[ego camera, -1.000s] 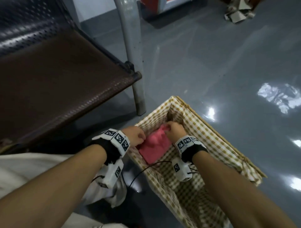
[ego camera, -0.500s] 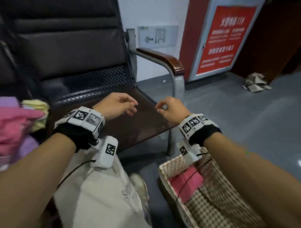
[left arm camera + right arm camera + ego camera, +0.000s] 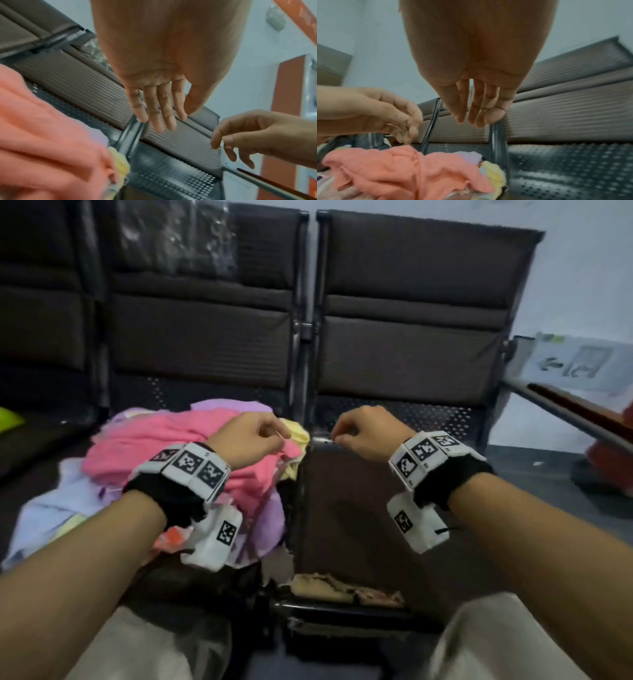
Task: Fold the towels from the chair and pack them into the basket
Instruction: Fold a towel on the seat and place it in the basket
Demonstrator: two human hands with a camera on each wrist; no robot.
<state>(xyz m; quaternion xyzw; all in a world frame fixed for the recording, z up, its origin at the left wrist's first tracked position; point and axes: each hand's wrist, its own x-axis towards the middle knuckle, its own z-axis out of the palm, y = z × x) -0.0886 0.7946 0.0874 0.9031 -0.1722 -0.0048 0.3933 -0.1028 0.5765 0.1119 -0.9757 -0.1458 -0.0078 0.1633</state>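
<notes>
While both hands hang loose and empty, the left hand (image 3: 248,436) hovers directly over the towel pile (image 3: 164,446); the right hand (image 3: 366,431) is farther off, over the bare seat (image 3: 359,508).

Towel pile (image 3: 191,446) sits on the left seat (image 3: 44,453), lower left of frame. Right seat (image 3: 370,508) is beside it, backrests (image 3: 411,337) behind both. Armrest (image 3: 575,412) far right.

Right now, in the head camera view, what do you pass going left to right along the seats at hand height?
Lavender towel → pink towel → left hand → yellow towel → right hand → chair armrest.
</notes>
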